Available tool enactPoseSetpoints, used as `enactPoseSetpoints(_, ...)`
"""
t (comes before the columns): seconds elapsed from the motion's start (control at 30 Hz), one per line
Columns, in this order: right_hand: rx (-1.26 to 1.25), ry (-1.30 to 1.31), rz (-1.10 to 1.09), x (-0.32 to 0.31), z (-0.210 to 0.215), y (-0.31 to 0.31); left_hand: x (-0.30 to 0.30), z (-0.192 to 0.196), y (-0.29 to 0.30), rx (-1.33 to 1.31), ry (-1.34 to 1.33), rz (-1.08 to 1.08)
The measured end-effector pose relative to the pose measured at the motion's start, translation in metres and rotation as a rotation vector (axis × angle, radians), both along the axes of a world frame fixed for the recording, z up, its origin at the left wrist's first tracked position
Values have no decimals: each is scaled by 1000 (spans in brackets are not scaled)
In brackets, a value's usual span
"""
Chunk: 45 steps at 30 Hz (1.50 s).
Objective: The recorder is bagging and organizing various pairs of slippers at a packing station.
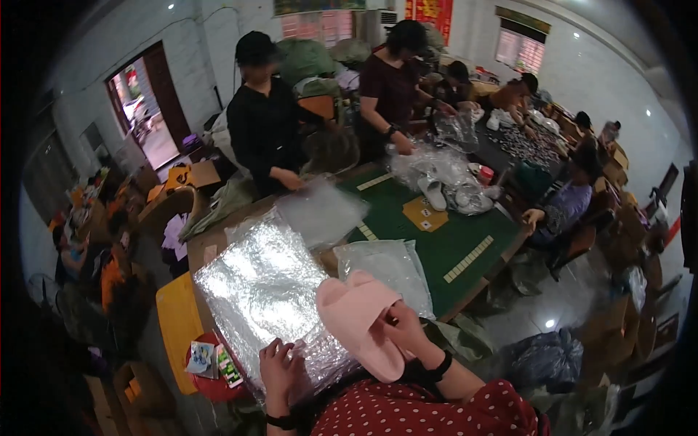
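A pair of pale pink slippers [356, 309] is held over the near edge of the table, soles together or nearly so. My right hand [407, 328] grips them, its fingers tucked into the opening of the upper one. To the left, my left hand [281, 369] rests with fingers apart on the near edge of a tall stack of shiny clear plastic bags [262, 269]. Nothing shows in that hand. Just beyond the slippers lies a frosted clear bag [385, 265].
The green table [465, 236] carries rows of small cream tiles [468, 259], an orange card [425, 214], white slippers [433, 195] and crumpled plastic [429, 171]. Across it two people stand handling bags; a blurred bag [323, 211] is near one. A yellow stool [180, 327] stands left; others sit farther back.
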State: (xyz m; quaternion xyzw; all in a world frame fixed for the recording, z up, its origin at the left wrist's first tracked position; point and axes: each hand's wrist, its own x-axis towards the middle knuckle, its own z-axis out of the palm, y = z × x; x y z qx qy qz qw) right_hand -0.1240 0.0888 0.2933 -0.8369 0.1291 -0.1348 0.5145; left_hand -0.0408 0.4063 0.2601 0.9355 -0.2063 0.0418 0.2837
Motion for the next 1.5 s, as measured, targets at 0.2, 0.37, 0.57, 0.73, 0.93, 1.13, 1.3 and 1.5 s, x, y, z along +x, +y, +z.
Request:
enactPoseSetpoints(0.2, 16, -85, 113, -2, 26, 17, 1, 7, -11, -196, 94, 61)
enactPoseSetpoints(0.37, -57, -215, 165, 1, -2, 28, 5, -31, 4, -545, 284, 115)
enactPoseSetpoints(0.57, -56, -112, 158, -4, 1, 29, 1, -6, 2, -79, 83, -62)
enactPoseSetpoints(0.73, -40, -142, 154, -3, -14, 28, -4, 8, -5, 4, 23, -170)
enactPoseSetpoints(0.93, -60, -193, 157, -2, -13, 27, -1, -11, 2, -21, 15, -153)
enactPoseSetpoints(1.13, -68, -166, 154, -1, -11, 28, 1, -6, -2, -34, -15, -108)
enactPoseSetpoints(1.3, -37, -151, 135, -2, -8, 30, 6, -17, 0, -164, 55, 0)
enactPoseSetpoints(1.5, -40, -121, 106, -3, -13, 29, 5, -13, -2, -120, 36, -19)
